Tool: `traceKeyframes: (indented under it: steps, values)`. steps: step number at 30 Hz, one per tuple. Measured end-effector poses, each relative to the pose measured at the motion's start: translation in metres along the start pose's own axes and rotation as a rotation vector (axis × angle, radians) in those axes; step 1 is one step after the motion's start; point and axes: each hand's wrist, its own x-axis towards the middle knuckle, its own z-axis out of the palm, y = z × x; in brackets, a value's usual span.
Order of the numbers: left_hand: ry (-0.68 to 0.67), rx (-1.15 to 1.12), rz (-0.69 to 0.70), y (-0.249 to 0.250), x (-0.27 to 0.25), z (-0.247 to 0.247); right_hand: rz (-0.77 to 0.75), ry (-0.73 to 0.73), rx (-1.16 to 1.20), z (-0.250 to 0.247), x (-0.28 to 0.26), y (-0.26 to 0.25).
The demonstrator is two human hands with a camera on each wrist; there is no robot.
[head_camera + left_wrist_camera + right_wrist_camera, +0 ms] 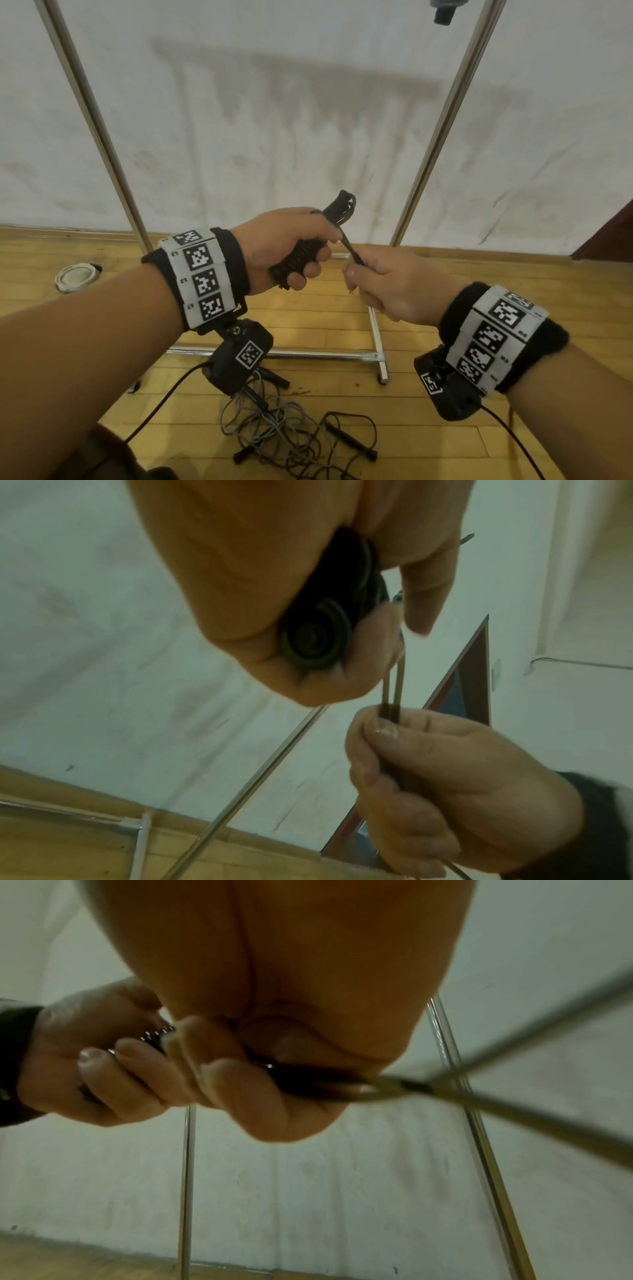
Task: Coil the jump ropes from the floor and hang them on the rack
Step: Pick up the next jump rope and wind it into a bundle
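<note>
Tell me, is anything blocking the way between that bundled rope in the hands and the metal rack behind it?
Nothing visible does. The left hand grips the coiled rope, the right hand pinches its strand, and only open air lies before the rack. Its top bar is out of view.

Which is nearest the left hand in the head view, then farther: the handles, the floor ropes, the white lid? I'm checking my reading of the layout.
1. Handles: gripped in the left hand itself.
2. White lid: on the floor, far left.
3. Floor ropes: tangled below, nearest the camera.
</note>
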Motion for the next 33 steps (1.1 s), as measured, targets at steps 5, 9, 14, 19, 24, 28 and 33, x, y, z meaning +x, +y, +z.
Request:
traceKeyframes:
  steps: [5, 9, 14, 19, 24, 28, 33]
  values:
    - [-0.089, -0.011, 0.038, 0.007, -0.007, 0.001, 0.053, -0.106, 0.021, 0.003, -0.003, 0.006]
    - [-0.291, 0.084, 0.022, 0.005, -0.012, 0.002, 0.072, -0.178, 0.081, 0.006, 0.0, 0.014]
    - [-0.56, 0.602, -0.2, -0.012, -0.014, 0.021, 0.043, -0.256, -0.312, 0.009, 0.003, 0.022]
    - [-0.456, 1.061, -0.464, -0.043, -0.003, 0.041, 0.033, -0.162, -0.528, 0.01, 0.013, 0.007]
    - [-0.197, 1.071, -0.429, -0.053, 0.009, 0.036, -0.066, -0.058, -0.759, 0.015, 0.014, -0.01]
    - [0.096, 1.014, -0.29, -0.035, 0.02, 0.022, -0.144, 0.108, -0.715, 0.013, 0.013, -0.016]
    - [0.077, 0.503, -0.093, -0.009, 0.019, -0.006, -0.118, 0.266, -0.372, 0.007, 0.015, -0.013]
